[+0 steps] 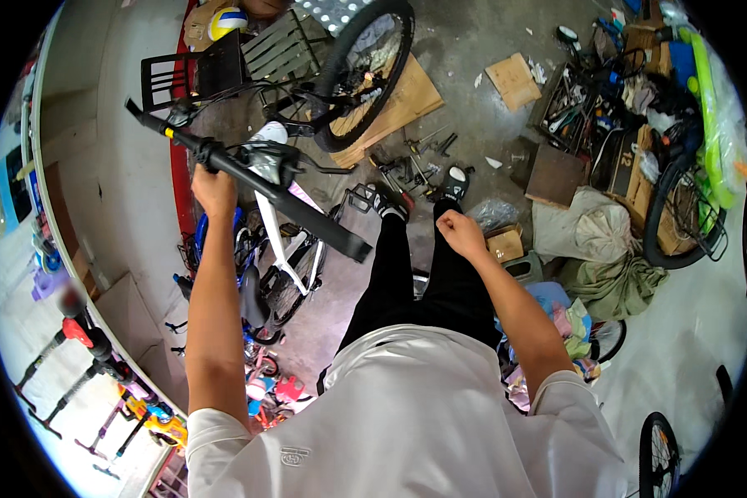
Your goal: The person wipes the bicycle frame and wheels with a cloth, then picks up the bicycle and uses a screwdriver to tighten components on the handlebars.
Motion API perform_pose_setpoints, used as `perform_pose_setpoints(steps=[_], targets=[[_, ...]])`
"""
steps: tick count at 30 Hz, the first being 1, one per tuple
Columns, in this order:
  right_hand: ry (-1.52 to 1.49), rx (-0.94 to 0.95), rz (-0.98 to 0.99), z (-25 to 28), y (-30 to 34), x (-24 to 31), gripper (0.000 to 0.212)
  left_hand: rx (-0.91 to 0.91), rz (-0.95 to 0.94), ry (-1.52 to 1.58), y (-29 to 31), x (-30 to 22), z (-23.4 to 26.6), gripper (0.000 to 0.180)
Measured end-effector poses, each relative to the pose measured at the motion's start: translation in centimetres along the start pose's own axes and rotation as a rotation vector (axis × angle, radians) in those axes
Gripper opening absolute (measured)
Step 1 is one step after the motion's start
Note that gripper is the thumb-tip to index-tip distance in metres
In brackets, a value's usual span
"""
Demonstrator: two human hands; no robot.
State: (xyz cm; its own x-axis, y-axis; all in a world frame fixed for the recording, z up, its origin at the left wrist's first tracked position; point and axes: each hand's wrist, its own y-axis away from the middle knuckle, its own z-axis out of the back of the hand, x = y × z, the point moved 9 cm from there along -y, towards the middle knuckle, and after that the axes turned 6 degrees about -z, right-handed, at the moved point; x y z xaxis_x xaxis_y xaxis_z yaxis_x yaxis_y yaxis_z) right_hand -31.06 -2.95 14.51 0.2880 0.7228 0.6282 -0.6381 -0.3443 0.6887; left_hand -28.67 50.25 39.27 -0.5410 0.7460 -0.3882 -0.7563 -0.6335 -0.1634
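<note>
black handlebar (249,178) of the white-framed bicycle (286,249) sits grasped in left hand (214,189) fingers; right hand (459,232) clenched, holding nothing.

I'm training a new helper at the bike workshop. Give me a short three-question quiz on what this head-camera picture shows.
1. True or false: the left hand grips the black handlebar of the white bicycle.
2. What does the right hand hold?
A. a wrench
B. nothing, it is a closed fist
C. a tyre
3. Fill in: scattered tools lie on the floor beside a sheet of ____ under the front wheel.

Key: 1 true; 2 B; 3 cardboard.
</note>
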Motion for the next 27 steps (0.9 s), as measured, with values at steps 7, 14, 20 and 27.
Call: perform_pose_setpoints(steps=[7, 14, 20, 27], targets=[[0.006, -0.016, -0.129, -1.0, -3.5, -7.0, 0.023, -0.009, 0.21, 0.322, -2.5, 5.1, -0.9, 0.017], [-0.079, -0.111, -0.178, -5.6, -8.5, -12.4, 0.024, 0.145, -0.224, 0.54, -3.7, 8.0, 0.1, 0.04], [-0.308, -0.064, -0.467, -16.4, -14.7, -21.4, 0.03, 0.08, 0.147, 0.248, -3.5, 8.1, 1.1, 0.043], [-0.272, -0.074, -0.541, -27.3, -23.5, -30.9, 0.029, 0.085, -0.23, -0.502, -3.5, 1.9, 3.1, 0.039]])
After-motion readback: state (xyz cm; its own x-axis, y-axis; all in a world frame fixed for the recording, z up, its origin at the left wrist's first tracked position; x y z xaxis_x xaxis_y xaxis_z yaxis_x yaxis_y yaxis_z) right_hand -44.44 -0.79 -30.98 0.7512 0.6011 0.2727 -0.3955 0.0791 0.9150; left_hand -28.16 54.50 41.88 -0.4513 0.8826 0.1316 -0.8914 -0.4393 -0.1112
